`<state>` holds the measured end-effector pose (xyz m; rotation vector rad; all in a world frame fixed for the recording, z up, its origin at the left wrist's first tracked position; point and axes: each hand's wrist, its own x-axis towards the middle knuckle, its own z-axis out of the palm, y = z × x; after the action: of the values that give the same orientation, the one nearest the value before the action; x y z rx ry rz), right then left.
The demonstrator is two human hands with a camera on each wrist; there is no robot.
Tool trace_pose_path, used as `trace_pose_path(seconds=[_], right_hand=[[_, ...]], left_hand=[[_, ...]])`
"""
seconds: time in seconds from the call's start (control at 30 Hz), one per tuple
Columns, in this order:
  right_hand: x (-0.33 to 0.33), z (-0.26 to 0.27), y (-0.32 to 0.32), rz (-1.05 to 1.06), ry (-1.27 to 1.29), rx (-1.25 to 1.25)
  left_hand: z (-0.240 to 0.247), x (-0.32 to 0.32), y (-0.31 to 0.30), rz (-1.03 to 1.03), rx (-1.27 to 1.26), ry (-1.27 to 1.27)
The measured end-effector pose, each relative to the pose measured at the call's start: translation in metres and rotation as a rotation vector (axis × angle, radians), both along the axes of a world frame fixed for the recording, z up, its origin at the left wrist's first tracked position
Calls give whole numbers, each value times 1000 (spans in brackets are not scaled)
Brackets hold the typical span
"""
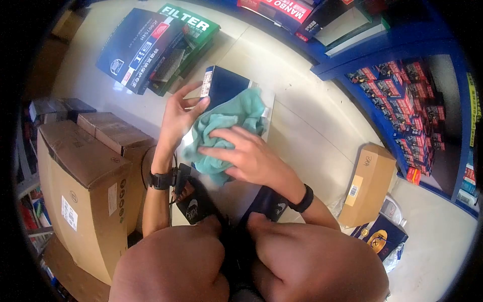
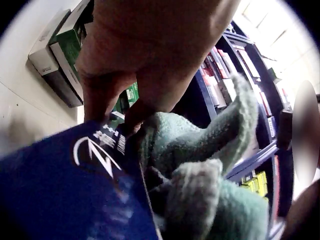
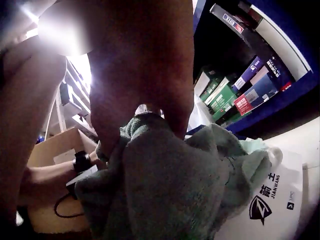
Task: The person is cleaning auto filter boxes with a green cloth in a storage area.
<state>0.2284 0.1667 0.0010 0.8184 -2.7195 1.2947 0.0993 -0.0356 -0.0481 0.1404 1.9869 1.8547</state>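
A dark blue box (image 1: pixel 224 85) with white side faces stands between the person's feet; its blue side with a white logo fills the lower left of the left wrist view (image 2: pixel 75 185). The left hand (image 1: pixel 180 113) pinches the box's edge at its left side between thumb and fingers. A crumpled teal cloth (image 1: pixel 221 123) lies over the box, and the right hand (image 1: pixel 251 156) grips it from above, fingers bent into its folds. In the right wrist view the cloth (image 3: pixel 170 175) hangs beside a white box face (image 3: pixel 272 200) with a black logo.
Blue and green filter boxes (image 1: pixel 151 50) lie on the floor at the upper left. Large cardboard cartons (image 1: pixel 85 186) stand at the left. A blue shelf (image 1: pixel 402 55) with small red boxes is at the right, near a long brown carton (image 1: pixel 367 186) and a dark box (image 1: pixel 385 236).
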Motion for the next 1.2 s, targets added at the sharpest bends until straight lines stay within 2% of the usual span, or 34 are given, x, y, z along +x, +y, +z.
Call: trace_pose_path(seconds=[0.17,0.2,0.33,0.4,0.53,0.6,0.67,0.77,0.8,0.9,0.97,1.0,1.1,1.2], right_hand=[[3,-18,-9,-54,100,134],[2,-30,-6,-131,115,184],[-17,-65,26,-355,104,315],[-24,-77,45,-400,63,330],[-35,-93,75,-566,-3,392],[-36,-100,80,-581,-53,341],[-38,-106,81,-694,-37,381],[-35,-97,75,-668,-47,466],[-31,-98,71,-670,-47,462],[-8,-91,49,-377,60,350],[10,-70,17,-256,18,340],[29,-69,-10,-168,165,359],[38,-47,-44,-96,146,319],[34,-48,-46,-60,165,275]], left_hand=[[-2,-4,-9,-87,-233,-67],[-4,-5,-11,-93,-314,-50],[-7,-2,-21,-74,-361,-46],[-7,1,-26,-226,-308,73],[-11,2,-24,-214,-364,150],[0,3,-22,-224,-410,135],[2,4,-22,-234,-456,120],[-8,6,-24,-217,-402,200],[-6,8,-22,-191,-458,204],[2,9,-18,-142,-499,176],[-1,10,-18,-120,-478,133],[-8,10,-22,-116,-499,151],[-11,12,-24,-128,-524,172],[-10,14,-23,-145,-544,173]])
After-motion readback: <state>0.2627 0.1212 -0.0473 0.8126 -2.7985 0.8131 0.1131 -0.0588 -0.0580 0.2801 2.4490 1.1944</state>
